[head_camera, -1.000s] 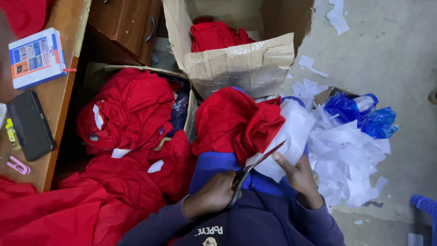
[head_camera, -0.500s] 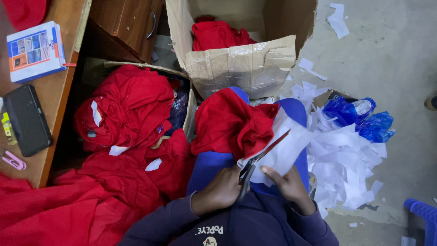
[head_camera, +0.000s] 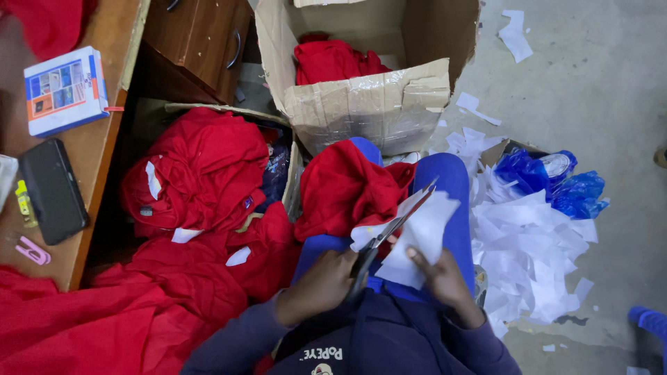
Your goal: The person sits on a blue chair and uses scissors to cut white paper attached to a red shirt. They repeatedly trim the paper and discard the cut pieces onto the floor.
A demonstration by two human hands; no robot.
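My left hand (head_camera: pixel 321 286) grips the handles of a pair of scissors (head_camera: pixel 389 235). The blades point up and to the right, along the edge of a white sheet (head_camera: pixel 424 236). My right hand (head_camera: pixel 439 278) holds that sheet from below, fingers spread under it. A red garment (head_camera: pixel 344 186) lies bunched on my lap, over my blue trousers (head_camera: pixel 451 180). Both hands are close together above my thighs.
A cardboard box (head_camera: pixel 368 104) with red cloth inside stands ahead. Red garments (head_camera: pixel 201 180) pile up at the left, by a wooden desk (head_camera: pixel 97 139) with a black case and a small box. White offcuts (head_camera: pixel 528 250) and blue bags (head_camera: pixel 549 177) cover the floor at the right.
The white sheet has shifted down and left toward my lap, and the scissors have moved further along it. My right hand has slid lower under the sheet.
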